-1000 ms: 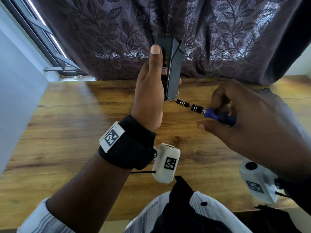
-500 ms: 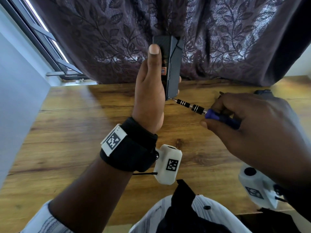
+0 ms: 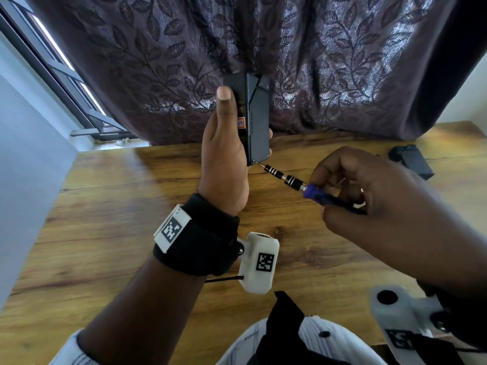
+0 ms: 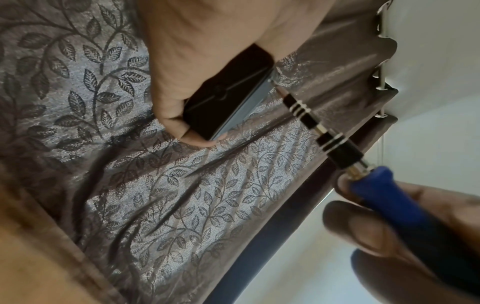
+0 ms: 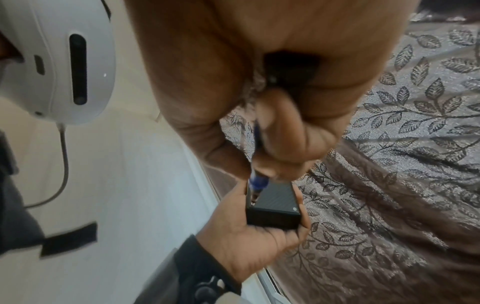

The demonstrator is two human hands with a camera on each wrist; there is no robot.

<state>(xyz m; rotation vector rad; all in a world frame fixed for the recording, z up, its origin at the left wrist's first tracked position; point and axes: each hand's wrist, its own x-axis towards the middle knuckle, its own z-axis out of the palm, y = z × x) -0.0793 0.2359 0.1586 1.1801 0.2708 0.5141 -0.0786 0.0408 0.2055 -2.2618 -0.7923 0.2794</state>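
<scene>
My left hand (image 3: 226,154) holds a black box-shaped device (image 3: 257,119) upright above the wooden table (image 3: 105,233), thumb along its near face and fingers wrapped behind. The device (image 4: 228,98) shows a seam across its end in the left wrist view. My right hand (image 3: 369,196) grips the blue handle of a small screwdriver (image 3: 313,192). Its banded black-and-silver shaft (image 4: 311,123) slants up-left, and its tip sits at the device's lower right corner. In the right wrist view the device (image 5: 275,207) lies in the left palm, with the screwdriver (image 5: 255,181) mostly hidden by my fingers.
A second black device (image 3: 411,162) lies on the table at the far right. A dark leaf-patterned curtain (image 3: 316,61) hangs behind the table, with a window frame (image 3: 66,83) at the left. A white headset (image 5: 59,61) shows in the right wrist view.
The right hand has shifted its fingers round the screwdriver handle and sits slightly further right. The tip stays at the device's lower corner. The left hand keeps its hold.
</scene>
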